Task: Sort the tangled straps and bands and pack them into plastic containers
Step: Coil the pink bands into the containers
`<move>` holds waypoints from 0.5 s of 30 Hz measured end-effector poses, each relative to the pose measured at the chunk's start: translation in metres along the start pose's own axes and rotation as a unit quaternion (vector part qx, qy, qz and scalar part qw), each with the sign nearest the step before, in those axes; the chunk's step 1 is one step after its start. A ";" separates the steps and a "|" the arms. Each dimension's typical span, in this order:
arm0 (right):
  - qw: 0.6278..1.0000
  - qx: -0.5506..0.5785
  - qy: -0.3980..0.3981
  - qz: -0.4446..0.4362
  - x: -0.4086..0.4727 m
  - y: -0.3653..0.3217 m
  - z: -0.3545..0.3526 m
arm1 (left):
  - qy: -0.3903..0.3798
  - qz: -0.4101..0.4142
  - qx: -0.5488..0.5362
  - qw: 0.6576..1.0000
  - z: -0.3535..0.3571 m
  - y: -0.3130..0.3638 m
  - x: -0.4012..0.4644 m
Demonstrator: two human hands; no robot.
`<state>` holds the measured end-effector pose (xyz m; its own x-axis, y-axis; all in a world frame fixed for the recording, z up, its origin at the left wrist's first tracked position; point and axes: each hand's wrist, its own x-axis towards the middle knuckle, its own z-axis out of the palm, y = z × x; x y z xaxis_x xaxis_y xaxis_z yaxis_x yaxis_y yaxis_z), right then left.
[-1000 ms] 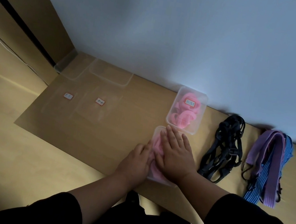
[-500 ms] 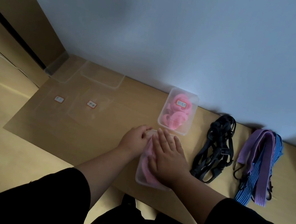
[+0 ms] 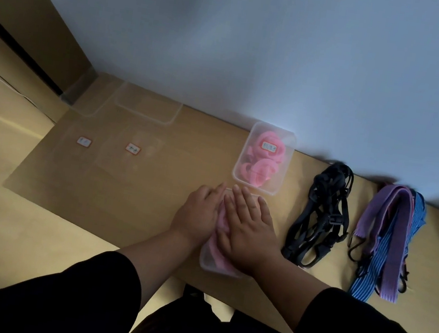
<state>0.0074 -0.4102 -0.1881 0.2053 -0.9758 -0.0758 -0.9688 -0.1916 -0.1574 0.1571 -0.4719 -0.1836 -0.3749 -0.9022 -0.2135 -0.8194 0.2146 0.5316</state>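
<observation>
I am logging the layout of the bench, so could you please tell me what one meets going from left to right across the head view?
Two clear lids with labels → left hand → right hand pressing the near container → black straps → purple band → blue striped band.

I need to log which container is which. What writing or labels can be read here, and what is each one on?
Label on the lid of the far pink-band container: dark handwritten marks, too blurred to read.
Red-bordered label on a clear lid lying on the board: handwritten marks, too blurred to read.
Red-bordered label on the clear lid further left: too small and faint to read.
No other text shows.
</observation>
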 end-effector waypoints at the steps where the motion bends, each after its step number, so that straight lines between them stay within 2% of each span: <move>1: 1.000 0.001 -0.002 0.000 0.000 0.000 -0.001 | 0.011 0.007 0.006 1.000 0.000 0.000 0.000; 3: 1.000 0.005 -0.002 0.001 0.000 0.000 -0.003 | 0.046 0.045 0.042 0.997 0.000 -0.001 0.001; 7: 1.000 0.024 -0.008 0.010 0.001 0.001 -0.006 | 0.098 0.214 0.118 0.965 0.005 -0.012 -0.012; 9: 0.999 0.043 -0.002 0.007 0.000 0.003 -0.007 | 0.050 0.239 0.101 0.965 0.006 -0.020 -0.031; 12: 0.997 0.075 0.015 -0.015 -0.001 0.007 -0.009 | -0.111 0.181 0.079 0.974 -0.002 -0.030 -0.050; 15: 0.996 0.075 -0.026 -0.049 -0.004 0.015 -0.012 | -0.143 0.165 0.127 0.968 -0.008 -0.028 -0.052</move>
<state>-0.0093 -0.4105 -0.1779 0.3082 -0.9457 -0.1032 -0.9131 -0.2636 -0.3111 0.2033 -0.4336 -0.1813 -0.7092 -0.6364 -0.3035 -0.7011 0.5912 0.3986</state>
